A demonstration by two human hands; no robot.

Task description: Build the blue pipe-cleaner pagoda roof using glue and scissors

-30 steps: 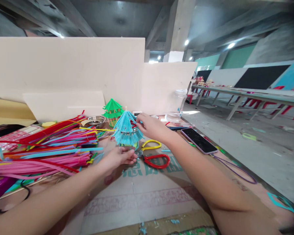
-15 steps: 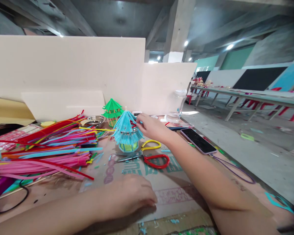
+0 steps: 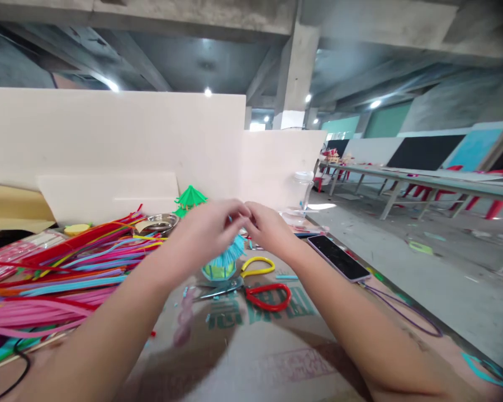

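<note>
Right now both my hands meet over the top of the blue pipe-cleaner pagoda [image 3: 224, 262], which stands on the cardboard-covered surface [image 3: 251, 346] just behind the scissors [image 3: 251, 287]. My left hand [image 3: 205, 226] and right hand [image 3: 268, 229] are fingertip to fingertip, each grip pinched narrow on something small at the roof; motion blur hides exactly what, so I cannot tell the piece. Only the lower fringe and green base show below my fingers. Risk one: pressing down too hard likely crushes or splays the soft roof strands. Risk two: neither hand steadies the base, so a sideways tug could tip the model onto the scissors' blades. Risk three: my left forearm hangs near the loose pile of pipe cleaners [image 3: 67, 268]; a careless sweep could drag them across. The phone [image 3: 337, 257] lies near my right forearm, close to the edge.
</note>
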